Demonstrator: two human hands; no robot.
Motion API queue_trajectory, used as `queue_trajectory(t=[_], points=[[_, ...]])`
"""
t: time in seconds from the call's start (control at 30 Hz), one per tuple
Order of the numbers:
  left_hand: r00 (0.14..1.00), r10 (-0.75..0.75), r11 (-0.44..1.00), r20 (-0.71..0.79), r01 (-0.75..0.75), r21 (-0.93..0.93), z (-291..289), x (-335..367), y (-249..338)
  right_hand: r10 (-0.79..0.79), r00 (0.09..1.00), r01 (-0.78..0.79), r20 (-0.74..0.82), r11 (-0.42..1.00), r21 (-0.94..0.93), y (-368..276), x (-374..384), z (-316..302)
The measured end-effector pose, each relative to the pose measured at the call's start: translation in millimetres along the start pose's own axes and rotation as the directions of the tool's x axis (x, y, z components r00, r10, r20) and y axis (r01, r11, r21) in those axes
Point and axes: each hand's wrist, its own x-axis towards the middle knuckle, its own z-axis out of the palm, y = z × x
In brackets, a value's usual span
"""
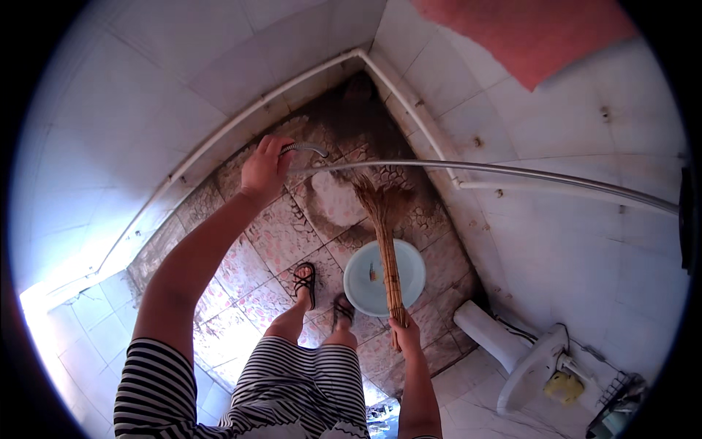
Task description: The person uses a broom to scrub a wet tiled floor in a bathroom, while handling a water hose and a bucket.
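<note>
My left hand is closed around a flexible silver metal hose, whose long run arcs across to the right wall. A short, curved end of it sticks out past my fingers, over the floor. My right hand grips the handle of a straw broom, with its frayed bristles pointing away from me. Beneath the broom a pale blue round basin stands on the floor, and a small brownish thing shows inside it. The bristles reach beyond the basin's far rim, above dark, dirty tiles.
Close to the basin are my sandalled feet. A white pedestal sink with a yellow cloth or sponge is at the lower right. A white pipe follows the walls into the far corner. Red cloth hangs at the upper right.
</note>
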Motion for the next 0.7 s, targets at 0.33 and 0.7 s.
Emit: queue_trajectory(t=[0.33,0.7], points=[[0.77,-0.632,0.769,0.083,0.637,-0.05,40,95,-7,0.091,0.995,-0.086,-0.032,0.989,0.123,-66,15,-10],[-0.196,-0.923,-0.378,0.33,0.62,-0.688,28,3,-170,0.347,0.925,-0.323,0.151,0.932,-0.162,-165,117,-45]])
